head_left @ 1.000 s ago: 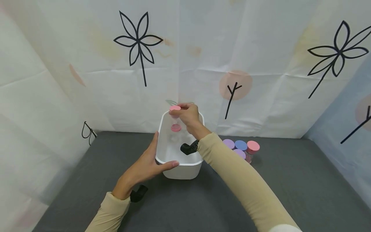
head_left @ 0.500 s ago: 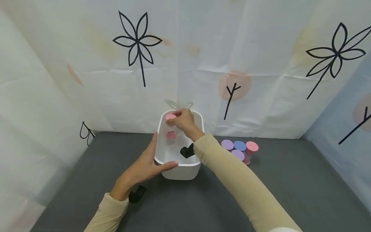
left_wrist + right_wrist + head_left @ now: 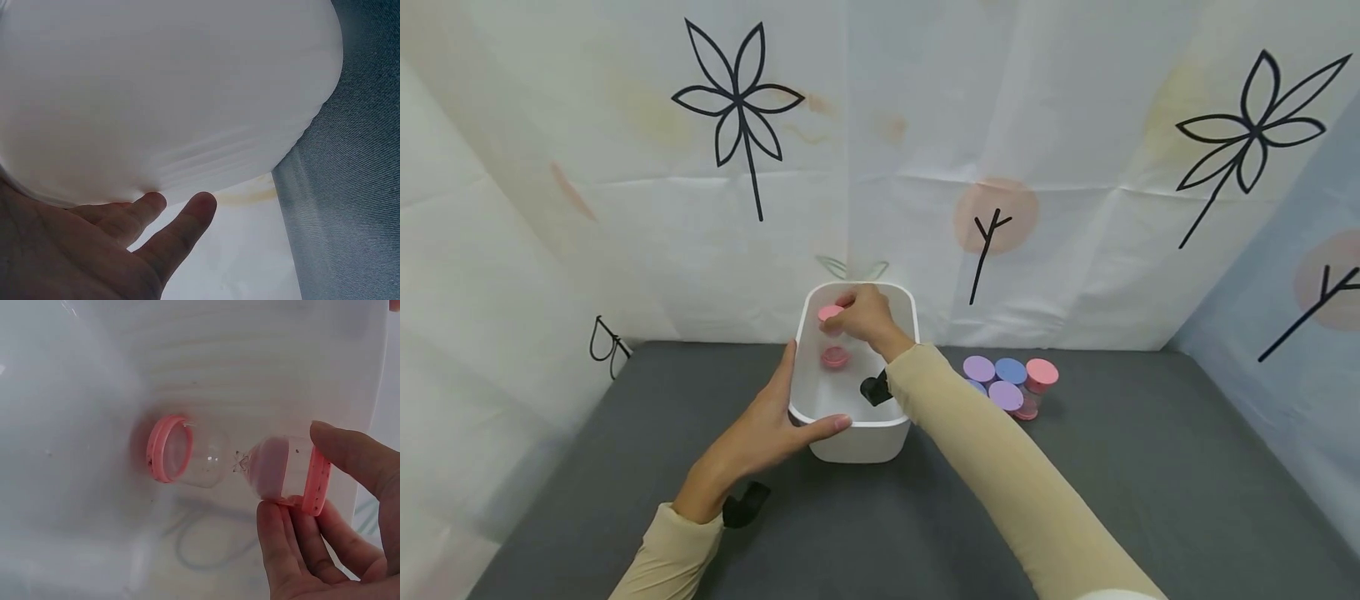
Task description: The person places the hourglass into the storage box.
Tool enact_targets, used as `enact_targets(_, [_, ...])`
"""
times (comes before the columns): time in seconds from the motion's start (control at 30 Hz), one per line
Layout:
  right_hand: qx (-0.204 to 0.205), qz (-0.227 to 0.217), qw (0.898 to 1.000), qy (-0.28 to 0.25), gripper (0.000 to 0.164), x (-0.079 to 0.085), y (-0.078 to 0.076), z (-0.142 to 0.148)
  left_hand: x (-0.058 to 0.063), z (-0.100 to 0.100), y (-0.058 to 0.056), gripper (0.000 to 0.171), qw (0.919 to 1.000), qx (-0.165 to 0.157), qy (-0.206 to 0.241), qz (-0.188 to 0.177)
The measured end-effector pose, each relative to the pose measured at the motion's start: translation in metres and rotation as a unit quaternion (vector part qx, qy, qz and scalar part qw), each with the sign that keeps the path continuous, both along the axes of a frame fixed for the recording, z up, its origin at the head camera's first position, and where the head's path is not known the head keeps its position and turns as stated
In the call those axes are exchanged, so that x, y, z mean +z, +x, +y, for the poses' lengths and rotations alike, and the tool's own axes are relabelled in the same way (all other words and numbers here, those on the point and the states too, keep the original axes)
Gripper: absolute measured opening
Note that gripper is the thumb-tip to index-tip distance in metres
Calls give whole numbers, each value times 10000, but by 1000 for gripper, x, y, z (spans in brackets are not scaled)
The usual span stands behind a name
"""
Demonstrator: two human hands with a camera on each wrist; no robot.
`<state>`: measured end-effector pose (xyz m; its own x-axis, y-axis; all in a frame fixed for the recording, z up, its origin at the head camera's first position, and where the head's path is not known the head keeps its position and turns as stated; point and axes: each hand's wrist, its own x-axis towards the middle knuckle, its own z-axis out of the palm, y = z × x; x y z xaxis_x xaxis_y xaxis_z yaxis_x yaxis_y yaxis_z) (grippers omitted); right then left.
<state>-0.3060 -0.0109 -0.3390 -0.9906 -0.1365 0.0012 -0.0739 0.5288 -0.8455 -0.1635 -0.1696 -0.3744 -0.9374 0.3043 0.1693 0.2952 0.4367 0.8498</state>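
**Pink-capped hourglass [image 3: 269, 467] was held inside a white plastic bin [image 3: 855, 444]**

The person's right hand [image 3: 867, 317] reached down into the bin, thumb and fingers pinching the hourglass by its upper cap. The hourglass stood roughly upright toward the far left of the bin, near the inner wall, with pink sand in its upper bulb and dark specks on its pink caps. Whether its lower cap touched the bin's floor could not be told.

The left hand [image 3: 765, 433] rested on the bin, its fingers extended along the outer left side and grasping nothing, its thumb stretched along the front rim. A black wrist camera [image 3: 745, 505] showed beside the left beige sleeve [image 3: 670, 546].

To the right of the bin, on the dark gray tabletop [image 3: 925, 533], 5 caps clustered beside the right sleeve [image 3: 1000, 467]: 2 purple, 2 blue (1 partly hidden) and 1 pink. The pink cap topped another hourglass [image 3: 1036, 390]. Behind the tabletop hung a white cloth backdrop [image 3: 880, 167], printed with black-outlined flowers and a peach circle [image 3: 1018, 204] behind black branches.
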Motion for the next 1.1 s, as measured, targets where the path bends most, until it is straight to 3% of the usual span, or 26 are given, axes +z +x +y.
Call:
enact_targets(0.67, [-69,-153,9998,-54,39,2,1,3,2,1,1,120,10000,-3,2,94])
enact_targets(1.1, [-246,158,9971,-704,43,10,4,5,2,0,1,120,9999,-24,-55,101])
